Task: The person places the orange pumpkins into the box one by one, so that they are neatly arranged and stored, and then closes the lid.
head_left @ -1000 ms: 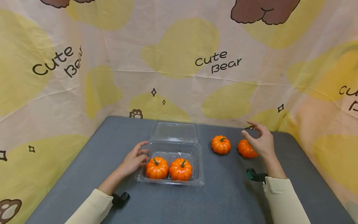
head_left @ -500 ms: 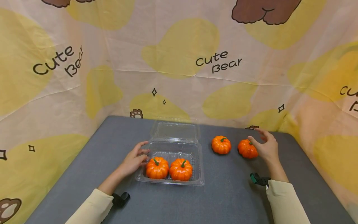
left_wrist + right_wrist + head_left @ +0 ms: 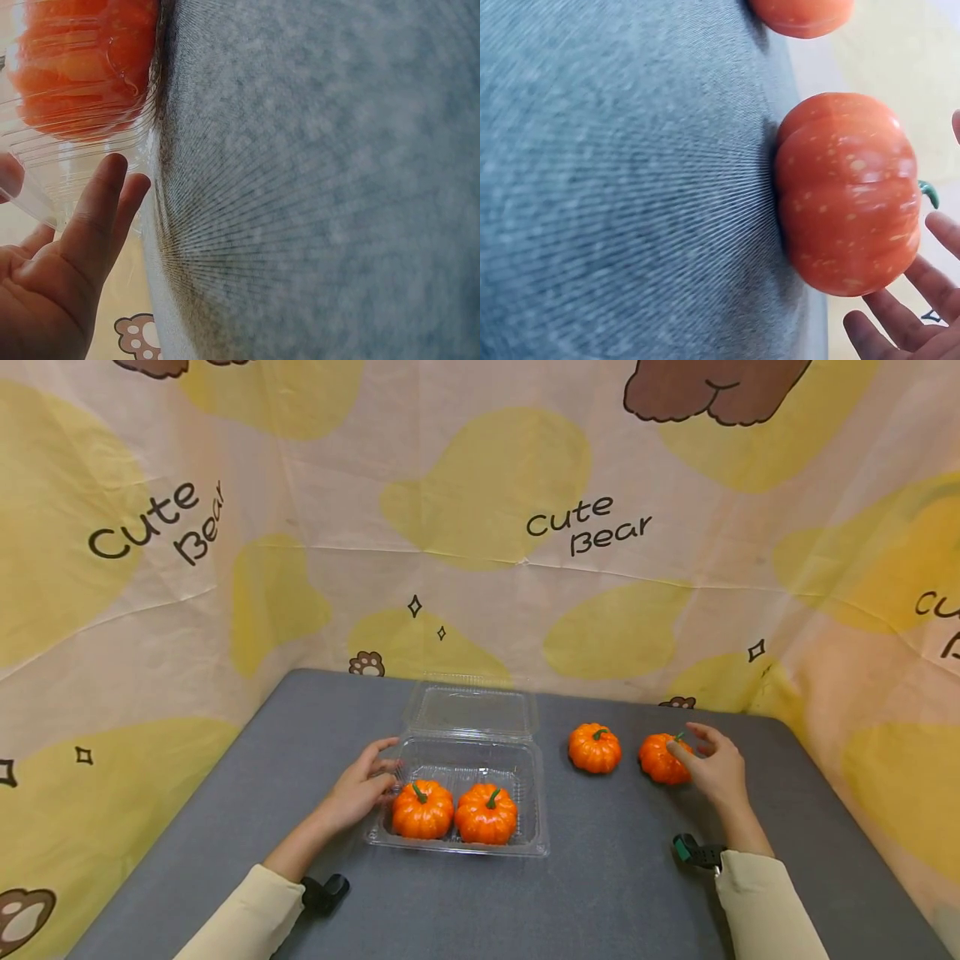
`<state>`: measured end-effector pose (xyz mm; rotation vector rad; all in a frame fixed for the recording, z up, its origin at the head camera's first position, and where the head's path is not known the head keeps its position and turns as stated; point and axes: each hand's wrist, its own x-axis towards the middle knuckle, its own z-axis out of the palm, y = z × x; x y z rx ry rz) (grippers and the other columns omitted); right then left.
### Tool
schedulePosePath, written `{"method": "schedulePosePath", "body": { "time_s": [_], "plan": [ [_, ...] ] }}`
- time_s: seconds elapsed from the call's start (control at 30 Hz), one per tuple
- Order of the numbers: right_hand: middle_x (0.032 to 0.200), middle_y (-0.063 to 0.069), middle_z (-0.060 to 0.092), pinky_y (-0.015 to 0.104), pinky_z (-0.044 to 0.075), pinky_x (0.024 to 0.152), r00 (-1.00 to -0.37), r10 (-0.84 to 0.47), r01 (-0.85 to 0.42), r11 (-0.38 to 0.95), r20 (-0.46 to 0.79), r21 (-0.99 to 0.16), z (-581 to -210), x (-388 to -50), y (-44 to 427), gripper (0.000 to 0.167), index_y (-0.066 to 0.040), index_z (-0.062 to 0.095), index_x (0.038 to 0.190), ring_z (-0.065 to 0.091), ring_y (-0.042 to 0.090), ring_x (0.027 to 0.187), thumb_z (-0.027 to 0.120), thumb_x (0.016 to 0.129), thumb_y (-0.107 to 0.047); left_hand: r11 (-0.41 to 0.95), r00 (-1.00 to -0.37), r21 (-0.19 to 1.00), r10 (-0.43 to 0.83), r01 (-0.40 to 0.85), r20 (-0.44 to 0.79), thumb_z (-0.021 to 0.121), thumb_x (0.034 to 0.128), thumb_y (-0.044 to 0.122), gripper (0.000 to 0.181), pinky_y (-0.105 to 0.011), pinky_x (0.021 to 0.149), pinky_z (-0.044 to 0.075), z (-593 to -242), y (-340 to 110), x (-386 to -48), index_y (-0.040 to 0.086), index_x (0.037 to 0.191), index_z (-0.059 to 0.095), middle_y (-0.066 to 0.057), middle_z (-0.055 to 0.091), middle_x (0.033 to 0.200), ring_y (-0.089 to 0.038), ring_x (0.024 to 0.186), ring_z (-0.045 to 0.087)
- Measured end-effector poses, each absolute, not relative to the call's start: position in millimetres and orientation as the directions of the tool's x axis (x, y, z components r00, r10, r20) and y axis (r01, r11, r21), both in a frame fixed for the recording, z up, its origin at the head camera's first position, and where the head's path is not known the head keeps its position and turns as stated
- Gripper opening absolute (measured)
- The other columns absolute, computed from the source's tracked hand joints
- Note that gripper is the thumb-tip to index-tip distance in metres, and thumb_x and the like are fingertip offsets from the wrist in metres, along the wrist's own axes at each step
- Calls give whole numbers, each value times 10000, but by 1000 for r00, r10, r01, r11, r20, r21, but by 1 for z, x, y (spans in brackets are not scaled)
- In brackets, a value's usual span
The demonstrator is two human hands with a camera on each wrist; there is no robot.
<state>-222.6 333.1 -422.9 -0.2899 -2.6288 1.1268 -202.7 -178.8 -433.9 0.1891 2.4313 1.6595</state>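
A clear plastic container (image 3: 531, 793) lies with its lid folded back, holding a left orange pumpkin (image 3: 422, 810) and a right one (image 3: 486, 814). The left hand (image 3: 362, 787) rests at its left side, fingers fairly straight against the wall and thumb near the rim, as the left hand (image 3: 60, 285) shows in the left wrist view. The right hand (image 3: 718, 768) is spread at the right side of the far-right pumpkin (image 3: 660, 758). In the right wrist view, the right hand's fingers (image 3: 904, 319) lie close beside that pumpkin (image 3: 847, 195); contact is unclear.
Another orange pumpkin (image 3: 594, 748) stands on the grey table (image 3: 600, 893) between the container and the far-right pumpkin. The raised plastic lid (image 3: 472, 710) reaches toward the patterned cloth backdrop (image 3: 480, 527). Dark bands circle both wrists.
The right hand has moved slightly right and then lowered, bringing its thumb and fingers nearer the far-right pumpkin. The left hand, container and pumpkins keep their places.
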Motion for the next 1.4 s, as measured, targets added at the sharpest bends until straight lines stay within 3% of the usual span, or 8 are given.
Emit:
{"method": "schedulePosePath", "body": {
  "time_s": [0.23,0.4,0.5,0.67,0.87,1.07,1.4],
  "plan": [
    [1375,265,492,538,491,886,-950,272,84,701,156,-708,-428,-222,333,601,-23,512,1361,503,462,1209,619,897,-391,357,-976,934,207,13,-66,457,916,21,595,-389,803,576,-434,-179,-204,97,1481,286,-303,487,1379,-334,1080,617],
    [1348,255,517,271,486,730,-954,264,91,704,140,-705,-429,-221,333,589,-20,520,1349,547,435,1153,624,892,-377,344,-975,939,217,24,-55,456,912,11,595,-392,800,577,-434,-179,-204,84,1478,287,-314,486,1374,-337,1073,624],
    [1330,261,528,190,445,672,-958,248,80,712,144,-697,-431,-220,335,580,-9,524,1335,568,428,1109,623,891,-369,343,-974,939,219,23,-56,457,911,13,599,-391,796,578,-435,-179,-203,81,1479,283,-315,486,1373,-329,1064,627],
    [1343,261,526,236,463,710,-963,231,77,725,136,-685,-432,-219,336,590,-10,510,1346,565,436,1125,618,895,-376,346,-976,938,210,19,-58,461,910,16,596,-391,797,579,-435,-179,-204,90,1477,291,-308,494,1369,-318,1044,627],
    [1370,288,498,420,516,817,-968,228,98,722,101,-684,-433,-219,336,617,-33,477,1383,524,473,1181,606,904,-400,342,-975,939,217,27,-51,464,915,15,595,-399,803,578,-436,-180,-203,85,1479,287,-312,491,1370,-325,1058,625],
    [1355,300,500,236,463,711,-967,235,101,702,95,-704,-433,-219,336,608,-34,484,1377,536,466,1162,617,900,-386,341,-973,939,224,33,-47,467,911,15,600,-398,799,579,-436,-180,-202,74,1477,281,-321,487,1368,-337,1074,622],
    [1359,269,514,172,449,665,-961,251,93,680,113,-727,-430,-217,331,595,-47,508,1365,564,446,1129,653,881,-359,346,-974,938,218,17,-63,458,917,23,599,-381,796,577,-435,-180,-203,98,1483,279,-304,486,1378,-326,1069,618]
  ]
}}
